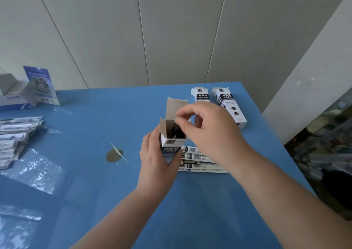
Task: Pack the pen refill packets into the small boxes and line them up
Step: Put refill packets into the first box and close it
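The left hand (155,157) grips the lower body of a small box (171,134), fingers and thumb curled round it, holding it upright above the blue table (190,210) with its long axis near vertical and its mouth facing up. The top flap stands raised at the far side and a side flap is folded out to the left, so the opening is clear. The right hand (207,132) sits directly over and just right of that mouth, its fingertips (179,120) bent down at the rim; they appear to pinch the dark tops of refill packets (176,130) already seated in the box, though motion blur leaves the contact uncertain. The right hand is thus the nearer to the opening, and any further push runs straight down the box's long axis. The box is white with a black printed band.

More flat packets (200,159) lie fanned on the table just beneath the right wrist, long axes running left to right. Two boxes (219,102) lie side by side at the far right edge. A larger heap of packets (15,138) lies well apart, far left.
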### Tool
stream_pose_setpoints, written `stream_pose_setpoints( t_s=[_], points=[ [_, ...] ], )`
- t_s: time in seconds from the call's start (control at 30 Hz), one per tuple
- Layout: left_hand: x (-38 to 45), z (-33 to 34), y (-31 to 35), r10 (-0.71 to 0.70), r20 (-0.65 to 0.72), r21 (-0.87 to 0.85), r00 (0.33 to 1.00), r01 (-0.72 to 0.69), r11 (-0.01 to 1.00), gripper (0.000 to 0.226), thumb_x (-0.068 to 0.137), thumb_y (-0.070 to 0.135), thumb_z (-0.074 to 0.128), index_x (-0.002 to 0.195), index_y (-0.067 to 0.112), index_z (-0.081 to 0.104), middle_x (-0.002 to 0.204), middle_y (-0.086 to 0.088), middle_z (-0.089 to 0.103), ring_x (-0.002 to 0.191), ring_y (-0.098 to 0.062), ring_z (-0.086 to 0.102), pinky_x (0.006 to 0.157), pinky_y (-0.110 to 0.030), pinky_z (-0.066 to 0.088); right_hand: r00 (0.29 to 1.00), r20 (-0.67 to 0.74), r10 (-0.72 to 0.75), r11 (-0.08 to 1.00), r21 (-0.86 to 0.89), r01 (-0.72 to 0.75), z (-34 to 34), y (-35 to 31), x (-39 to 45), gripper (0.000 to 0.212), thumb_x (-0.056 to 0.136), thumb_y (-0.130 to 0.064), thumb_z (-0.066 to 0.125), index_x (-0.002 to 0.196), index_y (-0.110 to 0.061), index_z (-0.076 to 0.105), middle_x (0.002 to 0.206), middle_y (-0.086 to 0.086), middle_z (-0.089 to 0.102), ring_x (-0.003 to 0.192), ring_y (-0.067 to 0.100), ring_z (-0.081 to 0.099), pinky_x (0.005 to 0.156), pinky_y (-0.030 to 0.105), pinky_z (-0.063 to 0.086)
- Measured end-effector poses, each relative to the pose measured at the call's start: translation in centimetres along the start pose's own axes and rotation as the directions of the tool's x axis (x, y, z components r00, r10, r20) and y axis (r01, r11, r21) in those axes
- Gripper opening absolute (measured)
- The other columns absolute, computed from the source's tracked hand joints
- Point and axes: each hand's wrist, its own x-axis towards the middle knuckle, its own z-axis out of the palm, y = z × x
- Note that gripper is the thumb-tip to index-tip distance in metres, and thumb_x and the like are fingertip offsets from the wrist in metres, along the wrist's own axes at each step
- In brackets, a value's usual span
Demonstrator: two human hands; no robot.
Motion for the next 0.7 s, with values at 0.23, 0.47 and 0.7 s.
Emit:
stream_pose_setpoints(
  t_s=[0.23,0.47,0.7],
  points=[
    [0.2,-0.2,-0.5,0.006,-0.030,-0.035,1.000,-0.007,0.999,0.051,0.084,0.015,0.076,0.120,0.031,0.045,0.112,0.038,0.040,0.109,-0.017,0.050,0.093,-0.042,0.049,0.944,0.161,0.288,0.917,-0.329,-0.224,0.3,7.9,-1.1,0.022,0.094,-0.039,0.065,0.114,-0.031,0.067,0.105,-0.017,0.062,0.092,0.006,0.061,0.076,0.026,0.042],
    [0.9,-0.2,-0.4,-0.100,-0.099,-0.044,0.990,0.096,0.994,0.066,0.083,0.014,0.076,0.099,0.063,0.036,0.104,0.035,0.041,0.102,-0.018,0.055,0.083,-0.033,0.048,0.831,0.465,0.306,0.822,-0.569,0.016,2.9,11.8,-2.6,0.026,0.093,-0.047,0.063,0.097,-0.021,0.062,0.101,-0.005,0.055,0.107,0.022,0.053,0.085,0.040,0.048],
    [0.5,0.1,-0.7,-0.130,-0.105,0.008,0.986,0.132,0.991,0.069,0.083,0.018,0.079,0.094,0.069,0.033,0.098,0.030,0.045,0.097,-0.015,0.059,0.073,-0.014,0.041,0.841,0.498,0.211,0.836,-0.538,0.109,3.2,12.7,-2.2,0.024,0.095,-0.035,0.055,0.081,-0.019,0.065,0.084,-0.006,0.050,0.091,0.020,0.051,0.068,0.034,0.045]
  ],
)
